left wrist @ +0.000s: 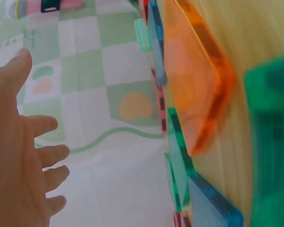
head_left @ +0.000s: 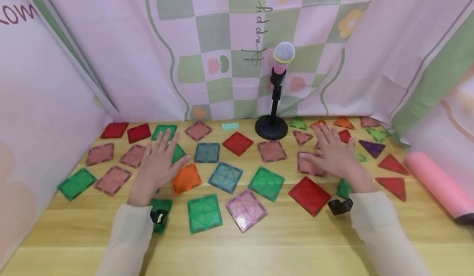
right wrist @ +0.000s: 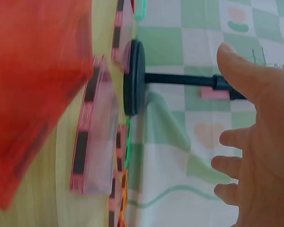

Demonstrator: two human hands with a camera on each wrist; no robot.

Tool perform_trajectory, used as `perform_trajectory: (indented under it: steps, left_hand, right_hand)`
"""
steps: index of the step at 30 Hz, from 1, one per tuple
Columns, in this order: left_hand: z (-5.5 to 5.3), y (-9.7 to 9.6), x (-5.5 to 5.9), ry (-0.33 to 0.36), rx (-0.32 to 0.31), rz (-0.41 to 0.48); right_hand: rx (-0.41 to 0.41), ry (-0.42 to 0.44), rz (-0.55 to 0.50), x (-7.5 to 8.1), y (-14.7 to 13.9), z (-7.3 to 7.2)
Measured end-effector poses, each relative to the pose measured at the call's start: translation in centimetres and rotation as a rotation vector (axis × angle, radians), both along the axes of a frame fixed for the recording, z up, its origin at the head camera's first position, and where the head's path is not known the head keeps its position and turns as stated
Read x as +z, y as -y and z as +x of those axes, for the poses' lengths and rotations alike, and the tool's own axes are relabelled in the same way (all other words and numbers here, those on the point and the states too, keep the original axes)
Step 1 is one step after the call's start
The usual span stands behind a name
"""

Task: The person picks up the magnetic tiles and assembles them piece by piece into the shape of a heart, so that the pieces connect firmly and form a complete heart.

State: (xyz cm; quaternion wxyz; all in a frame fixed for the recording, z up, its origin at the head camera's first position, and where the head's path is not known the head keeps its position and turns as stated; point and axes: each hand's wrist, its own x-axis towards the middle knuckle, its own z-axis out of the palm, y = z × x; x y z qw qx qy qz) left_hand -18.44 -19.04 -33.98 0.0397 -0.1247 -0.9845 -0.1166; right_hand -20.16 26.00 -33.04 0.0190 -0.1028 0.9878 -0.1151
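Note:
Translucent magnetic tiles in several colours lie flat across a wooden table. My left hand (head_left: 157, 167) hovers over the left group, fingers spread, holding nothing. Close by it are an orange square tile (head_left: 188, 179) and a green square tile (head_left: 161, 214), partly hidden by the wrist. The left wrist view shows a gap between that hand (left wrist: 19, 151) and the tiles. On the other side my right hand (head_left: 335, 154) is likewise raised with nothing in it, partly covering a pink square tile (head_left: 307, 165). Below it lies a red square tile (head_left: 309, 195).
A microphone on a black stand (head_left: 272, 127) rises at the back, beside a small mint toy brick (head_left: 230, 126). Triangular tiles, including a purple triangle (head_left: 372, 148), lie at the right. A pink cylinder (head_left: 440, 183) rests at the right edge. A patterned curtain (head_left: 237, 41) hangs behind.

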Motion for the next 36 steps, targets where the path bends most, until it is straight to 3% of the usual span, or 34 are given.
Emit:
perform_trajectory:
  steps: [6,13,18,22,28,36]
  left_hand:
    - [0.6,-1.0,0.5,0.036,-0.073,0.064]
    - [2.1,-2.6,0.3,0.075,-0.194,0.097]
    - [3.1,-4.1,-0.2,0.147,-0.275,0.143]
    - [3.5,-5.0,-1.2,0.180,-0.321,0.128]
    - [3.8,-6.5,-2.1,0.250,-0.324,0.076]
    - [4.8,-8.3,-2.5,0.406,-0.305,-0.030]
  right_hand:
    - [0.048,-0.001,-0.011,0.2,1.6,1.0]
    - [0.154,-0.006,-0.095,-0.4,4.7,3.8]
    - [0.204,0.026,-0.131,-1.1,6.9,5.3]
    - [0.249,0.036,-0.176,-1.9,8.6,6.2]
    - [0.274,0.067,-0.206,-2.9,11.0,6.9]
    - [0.320,0.210,-0.170,-3.8,12.6,7.5]
